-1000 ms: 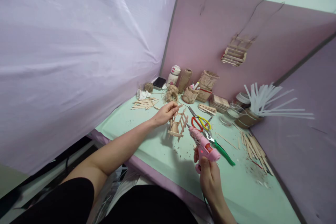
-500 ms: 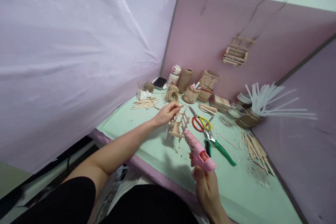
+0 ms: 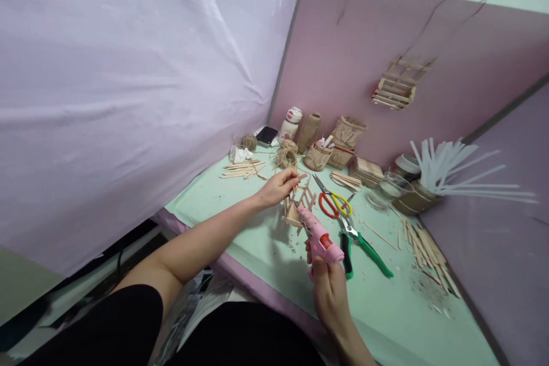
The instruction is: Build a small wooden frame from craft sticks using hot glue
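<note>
My left hand (image 3: 281, 187) pinches the top of a small wooden stick frame (image 3: 294, 215), which it holds tilted just over the table. Slatted sides and a flat base show on the frame; its near part is partly hidden by the glue gun. Wrapped round the handle of a pink glue gun (image 3: 319, 235), my right hand (image 3: 328, 286) is closed. The gun's nozzle points up and left, close to the frame beneath my left fingers; whether it touches cannot be made out.
Red-and-yellow scissors (image 3: 332, 199) and green-handled cutters (image 3: 355, 237) lie right of the frame. Behind are twine (image 3: 286, 154), a pen cup (image 3: 317, 156), a white bottle (image 3: 290, 124) and stacked wood pieces (image 3: 365, 171). Loose sticks (image 3: 429, 254) and glue sticks (image 3: 450, 168) are at the right.
The glue gun has moved up and left relative to the frame, its nozzle now nearer my left fingers. The whole view has shifted slightly.
</note>
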`<state>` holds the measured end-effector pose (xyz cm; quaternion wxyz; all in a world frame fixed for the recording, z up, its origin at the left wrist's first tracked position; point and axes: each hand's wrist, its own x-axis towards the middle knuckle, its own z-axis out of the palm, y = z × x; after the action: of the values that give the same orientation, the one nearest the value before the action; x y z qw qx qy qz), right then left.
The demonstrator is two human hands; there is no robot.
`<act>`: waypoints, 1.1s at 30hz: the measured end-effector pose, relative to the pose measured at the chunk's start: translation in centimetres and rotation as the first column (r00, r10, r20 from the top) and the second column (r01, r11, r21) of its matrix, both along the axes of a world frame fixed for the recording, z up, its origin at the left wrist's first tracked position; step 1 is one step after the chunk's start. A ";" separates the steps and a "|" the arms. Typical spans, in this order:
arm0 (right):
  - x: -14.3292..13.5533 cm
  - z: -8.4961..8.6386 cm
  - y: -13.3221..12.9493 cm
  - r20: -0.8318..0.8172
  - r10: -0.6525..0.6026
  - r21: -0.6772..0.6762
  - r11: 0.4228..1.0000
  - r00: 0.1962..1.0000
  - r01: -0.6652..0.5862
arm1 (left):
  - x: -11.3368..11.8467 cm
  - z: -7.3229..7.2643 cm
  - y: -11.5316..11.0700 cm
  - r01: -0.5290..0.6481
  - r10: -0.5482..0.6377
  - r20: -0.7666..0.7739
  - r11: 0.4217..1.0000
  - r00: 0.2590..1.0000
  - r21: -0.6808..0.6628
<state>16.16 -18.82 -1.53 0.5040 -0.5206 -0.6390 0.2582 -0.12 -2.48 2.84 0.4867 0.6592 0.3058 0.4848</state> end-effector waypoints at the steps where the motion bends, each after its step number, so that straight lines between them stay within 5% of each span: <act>1: 0.1 -0.3 0.1 -0.001 -0.010 -0.007 1.000 1.000 0.010 | 0.0 0.0 0.0 0.003 -0.003 0.004 1.000 1.000 -0.002; 10: 0.6 -1.3 0.5 -0.029 -0.008 -0.051 0.999 1.000 0.006 | 0.0 -0.2 0.1 0.005 -0.005 0.012 1.000 1.000 0.002; 33: -0.2 0.1 0.5 0.004 0.031 0.002 1.000 1.000 -0.031 | -0.1 -0.1 0.0 -0.005 0.005 0.007 1.000 1.000 0.009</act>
<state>16.00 -18.27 -1.42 0.4990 -0.5107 -0.6483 0.2644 -0.18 -2.46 2.73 0.4838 0.6590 0.3035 0.4894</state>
